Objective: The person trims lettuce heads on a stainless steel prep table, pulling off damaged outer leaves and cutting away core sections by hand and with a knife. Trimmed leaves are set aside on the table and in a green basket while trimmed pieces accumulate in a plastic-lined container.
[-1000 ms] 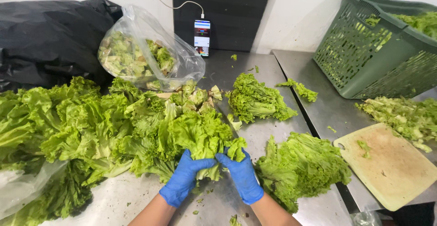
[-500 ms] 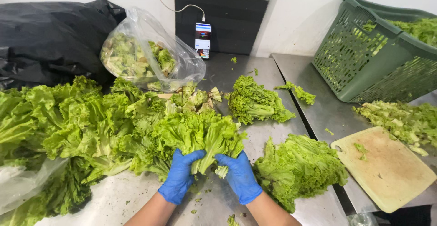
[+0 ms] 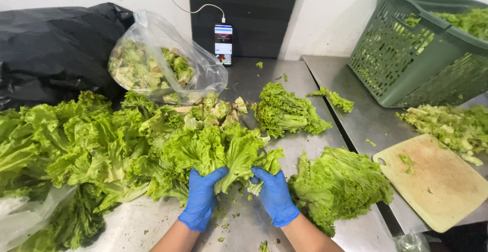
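Both of my hands wear blue gloves and grip the base of one green lettuce head (image 3: 218,153) over the steel counter (image 3: 305,145). My left hand (image 3: 201,198) holds its left side, my right hand (image 3: 274,193) its right side, fingers curled into the leaves. A big heap of lettuce (image 3: 76,150) lies to the left of the held head. Another lettuce head (image 3: 338,183) rests just right of my right hand, and a third (image 3: 287,112) lies farther back.
A clear plastic bag of lettuce scraps (image 3: 157,69) leans on a black bag (image 3: 56,43) at the back left. A phone (image 3: 223,43) on a cable stands against the wall. A green basket (image 3: 422,54), chopped leaves (image 3: 447,125) and a cutting board (image 3: 437,181) are at right.
My hands have shifted slightly on the lettuce base, spreading it a little; the head stays in the same spot.
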